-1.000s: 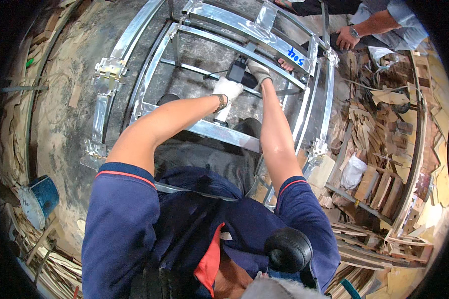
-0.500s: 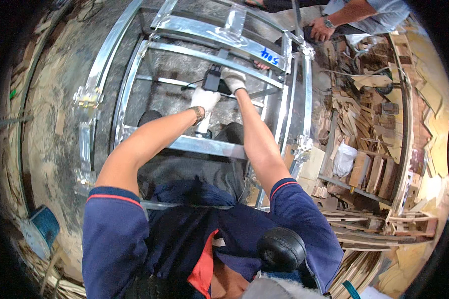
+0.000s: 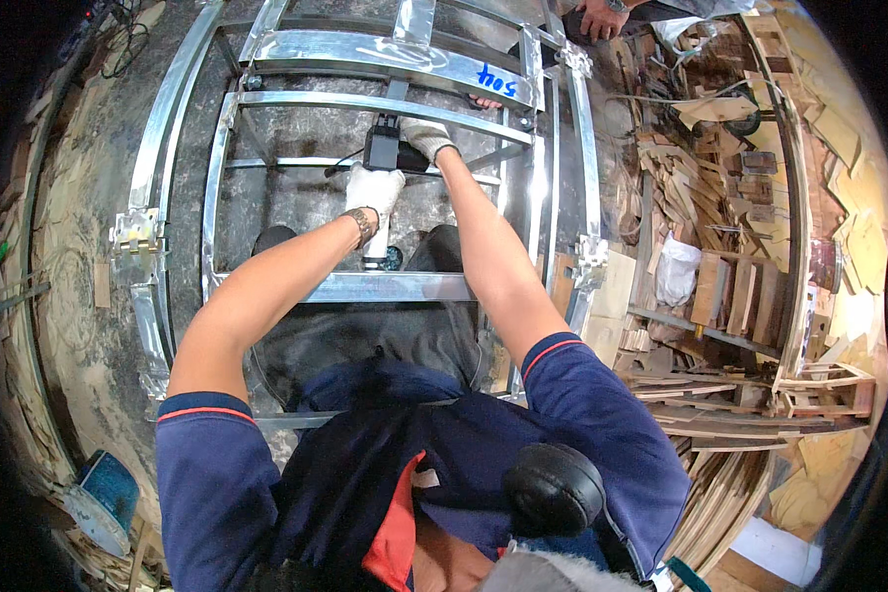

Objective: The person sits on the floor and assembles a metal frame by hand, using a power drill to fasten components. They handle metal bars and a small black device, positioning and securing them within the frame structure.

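Note:
My left hand (image 3: 373, 189), in a white glove, is closed round the white tube of a linear actuator (image 3: 382, 143) with a black boxy housing. At the housing's right side, my right hand (image 3: 426, 138), also gloved, has its fingers curled over the black part there; the fingertips are hidden. The actuator lies lengthwise inside a shiny metal frame (image 3: 385, 287) of welded square tubes. Its far end meets a grey bar under a crosspiece, and its near end sits by the front rail. A dark cable runs off to the left of the housing.
Another person's hand (image 3: 602, 18) shows at the top right, and some fingers (image 3: 485, 102) under the frame's far crosspiece. Wood offcuts (image 3: 696, 192) and a white bag (image 3: 678, 271) lie to the right. A blue stool-like object (image 3: 107, 501) stands at the lower left.
The whole view has shifted, so the frame and my hands appear further left and slightly higher. My grip on the actuator looks the same.

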Tool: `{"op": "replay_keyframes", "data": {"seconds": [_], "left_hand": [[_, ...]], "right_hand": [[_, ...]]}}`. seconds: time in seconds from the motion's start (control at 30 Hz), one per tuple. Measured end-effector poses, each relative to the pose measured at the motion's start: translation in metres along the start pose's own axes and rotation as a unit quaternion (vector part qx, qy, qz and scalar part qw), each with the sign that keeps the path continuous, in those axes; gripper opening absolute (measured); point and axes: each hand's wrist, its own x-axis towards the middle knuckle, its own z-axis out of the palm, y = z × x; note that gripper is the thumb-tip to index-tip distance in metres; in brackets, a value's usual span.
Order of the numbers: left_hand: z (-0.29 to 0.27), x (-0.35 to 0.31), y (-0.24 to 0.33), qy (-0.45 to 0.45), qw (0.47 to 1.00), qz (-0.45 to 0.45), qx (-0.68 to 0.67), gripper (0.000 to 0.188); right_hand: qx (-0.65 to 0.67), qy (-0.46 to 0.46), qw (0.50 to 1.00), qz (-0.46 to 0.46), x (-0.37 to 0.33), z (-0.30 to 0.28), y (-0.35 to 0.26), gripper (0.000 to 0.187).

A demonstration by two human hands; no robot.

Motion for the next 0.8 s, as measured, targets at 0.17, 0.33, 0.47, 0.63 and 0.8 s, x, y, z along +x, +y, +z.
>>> {"op": "replay_keyframes", "data": {"seconds": [0.17, 0.33, 0.47, 0.63, 0.8], "left_hand": [[-0.007, -0.003, 0.003, -0.091, 0.995, 0.026, -0.038, 0.054], [-0.017, -0.015, 0.013, -0.105, 0.989, -0.009, -0.106, 0.054], [-0.012, -0.017, 0.015, 0.015, 0.994, 0.054, 0.092, 0.060], [-0.007, -0.006, 0.012, 0.003, 0.999, 0.019, 0.051, 0.061], [-0.018, -0.010, 0.011, -0.132, 0.990, -0.014, -0.046, 0.060]], "right_hand": [[-0.128, 0.057, 0.990, 0.011, -0.007, -0.008, -0.011, 0.024], [-0.090, 0.014, 0.991, 0.094, -0.002, -0.005, -0.012, 0.038], [0.003, 0.024, 1.000, 0.015, 0.008, 0.006, 0.005, 0.037], [-0.097, 0.030, 0.994, -0.049, 0.005, 0.016, 0.019, 0.026], [-0.117, 0.048, 0.991, 0.043, -0.004, 0.006, -0.001, 0.029]]}}
